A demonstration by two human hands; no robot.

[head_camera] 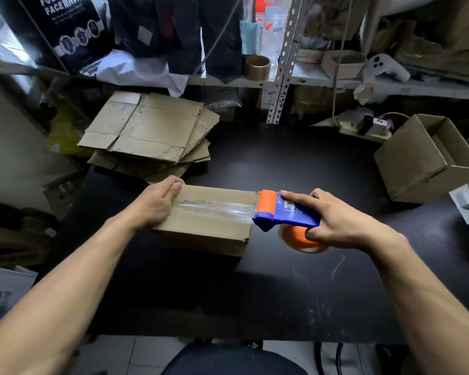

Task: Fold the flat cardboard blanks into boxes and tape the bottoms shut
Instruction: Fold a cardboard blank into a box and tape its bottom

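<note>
Tabletop (268,163), dark and wide, is carrying everything here. At eleven o'clock a stack of flat cardboard blanks (149,131) is waiting; at three o'clock a finished box (423,161) is sitting open side up, probably set aside out of the working area. Near the centre, the box being taped (209,223) is lying bottom up, with a clear strip of tape (214,209) running along its seam. The left hand (157,203) is curling its fingers over the box's nine o'clock end, apparently bracing it against the pull. The right hand (333,220) is gripping the blue and orange tape dispenser (284,212), whose orange head is meeting the box's three o'clock edge, seemingly ready to cut. Nothing is blocking that edge. On the shelf at twelve o'clock, a spare tape roll (257,66) is standing among clutter.
</note>
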